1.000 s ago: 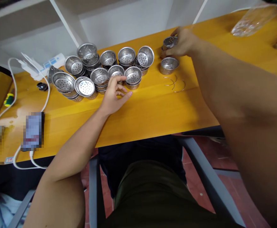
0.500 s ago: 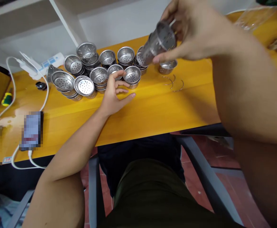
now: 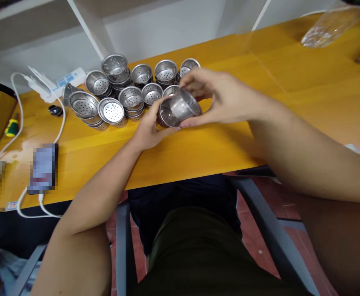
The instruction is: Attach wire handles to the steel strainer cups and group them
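Close together over the table, my two hands each hold a perforated metal strainer cup. My left hand [image 3: 151, 129] is curled around one strainer cup [image 3: 165, 116], its mouth tilted toward the other. In my right hand [image 3: 215, 96], fingers and thumb grip a second strainer cup [image 3: 184, 105] by its sides. This cup overlaps the left one; I cannot tell whether it is inside it. Stacked strainer cups [image 3: 131, 98] stand just to the left and behind, most with mouths up. Part of the stacks behind my right hand is hidden.
A phone [image 3: 43, 168] with a white cable lies on the left. Behind it are a white power strip [image 3: 70, 79] and a small black object [image 3: 55, 110]. A clear plastic bag [image 3: 324, 31] rests at the far right. The table's front edge runs above my lap.
My right hand has come down and left with its strainer cup, beside my left hand. My left hand, open before, has closed on another strainer cup. The curved wires on the table are now hidden.
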The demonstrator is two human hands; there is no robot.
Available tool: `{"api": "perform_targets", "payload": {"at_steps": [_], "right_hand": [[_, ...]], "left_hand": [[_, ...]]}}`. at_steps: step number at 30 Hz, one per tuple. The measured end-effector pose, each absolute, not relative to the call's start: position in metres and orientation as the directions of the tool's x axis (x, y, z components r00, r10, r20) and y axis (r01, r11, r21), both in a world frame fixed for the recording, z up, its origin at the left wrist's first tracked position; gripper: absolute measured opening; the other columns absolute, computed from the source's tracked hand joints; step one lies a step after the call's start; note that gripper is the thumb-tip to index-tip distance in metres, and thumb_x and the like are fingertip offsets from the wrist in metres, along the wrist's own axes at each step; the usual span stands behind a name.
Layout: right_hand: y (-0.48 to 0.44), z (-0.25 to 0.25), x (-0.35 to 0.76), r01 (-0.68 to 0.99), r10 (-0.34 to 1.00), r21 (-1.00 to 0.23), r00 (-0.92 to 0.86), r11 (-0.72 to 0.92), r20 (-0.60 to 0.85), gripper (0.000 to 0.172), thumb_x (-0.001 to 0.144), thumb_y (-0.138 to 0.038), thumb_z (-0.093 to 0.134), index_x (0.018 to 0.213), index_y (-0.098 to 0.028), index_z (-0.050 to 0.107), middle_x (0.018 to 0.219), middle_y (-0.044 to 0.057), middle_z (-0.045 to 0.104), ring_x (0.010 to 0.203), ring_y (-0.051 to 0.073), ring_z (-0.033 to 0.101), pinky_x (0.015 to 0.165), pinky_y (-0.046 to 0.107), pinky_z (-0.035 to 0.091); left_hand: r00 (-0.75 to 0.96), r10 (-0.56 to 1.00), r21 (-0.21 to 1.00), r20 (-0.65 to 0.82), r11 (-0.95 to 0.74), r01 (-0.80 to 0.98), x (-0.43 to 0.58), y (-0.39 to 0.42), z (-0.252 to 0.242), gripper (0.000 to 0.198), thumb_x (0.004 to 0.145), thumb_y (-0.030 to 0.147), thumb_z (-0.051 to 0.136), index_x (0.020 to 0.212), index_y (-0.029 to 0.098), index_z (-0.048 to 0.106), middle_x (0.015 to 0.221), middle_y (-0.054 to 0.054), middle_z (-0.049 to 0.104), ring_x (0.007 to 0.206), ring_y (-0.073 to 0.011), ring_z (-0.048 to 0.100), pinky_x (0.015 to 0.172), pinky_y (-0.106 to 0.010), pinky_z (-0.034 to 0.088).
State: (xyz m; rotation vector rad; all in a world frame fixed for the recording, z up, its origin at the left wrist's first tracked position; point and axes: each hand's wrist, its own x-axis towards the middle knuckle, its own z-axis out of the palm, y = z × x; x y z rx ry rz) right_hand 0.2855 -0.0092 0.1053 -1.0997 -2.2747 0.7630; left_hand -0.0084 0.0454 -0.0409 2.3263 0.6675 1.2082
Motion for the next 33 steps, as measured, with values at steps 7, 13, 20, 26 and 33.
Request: {"api": "perform_targets", "payload": {"at_steps": [7,13,20,26,33], "right_hand": [[0.006,0.124,0.374,0.861,0.933,-0.45,-0.072,0.236,0.351,0.071,0.108,-0.019,0.102,0.169,-0.037,0.072,0.177,0.013,0.072,0.151,0.033,0.078,0.125,0.043,0.064],[0.03,0.077,0.43,0.909,0.941,-0.245,0.321,-0.338,-0.105,0.073,0.115,-0.054,0.101,0.169,-0.013,0.075,0.154,0.027,0.084,0.133,0.036,0.081,0.099,0.049,0.056],[0.04,0.058,0.42,0.924,0.968,-0.289,0.231,-0.251,-0.102,0.083,0.113,-0.039,0.104,0.178,-0.006,0.065,0.166,0.031,0.078,0.146,0.037,0.076,0.108,0.045,0.055],[0.022,0.076,0.42,0.945,0.965,-0.204,0.242,-0.257,-0.097,0.102,0.118,-0.063,0.092,0.195,-0.01,0.048,0.19,0.034,0.054,0.167,0.048,0.067,0.129,0.053,0.057],[0.016,0.082,0.379,0.997,0.976,-0.063,-0.047,0.035,-0.214,0.022,0.117,-0.033,0.087,0.1,-0.023,0.077,0.111,0.018,0.086,0.098,0.035,0.08,0.08,0.047,0.053]], "left_hand": [[0.461,0.598,0.556,0.656,-0.796,0.241,-0.012,0.046,-0.036,0.106,0.094,0.081,0.104,0.173,0.036,0.049,0.159,-0.013,0.067,0.154,-0.0401,0.077,0.134,-0.064,0.068],[0.437,0.613,0.574,0.658,-0.784,0.236,-0.013,0.043,-0.034,0.102,0.093,0.082,0.104,0.167,0.035,0.053,0.154,-0.012,0.069,0.147,-0.0371,0.077,0.132,-0.061,0.066],[0.432,0.621,0.574,0.654,-0.779,0.251,-0.013,0.042,-0.033,0.102,0.089,0.085,0.105,0.164,0.034,0.058,0.156,-0.012,0.071,0.149,-0.0369,0.077,0.134,-0.061,0.066],[0.433,0.588,0.557,0.683,-0.803,0.212,-0.012,0.05,-0.04,0.105,0.091,0.091,0.1,0.167,0.035,0.055,0.155,-0.012,0.07,0.147,-0.0365,0.08,0.129,-0.06,0.071],[0.446,0.589,0.555,0.674,-0.802,0.22,-0.013,0.049,-0.037,0.103,0.093,0.087,0.102,0.168,0.034,0.055,0.156,-0.012,0.07,0.15,-0.0379,0.078,0.131,-0.062,0.07]]}}
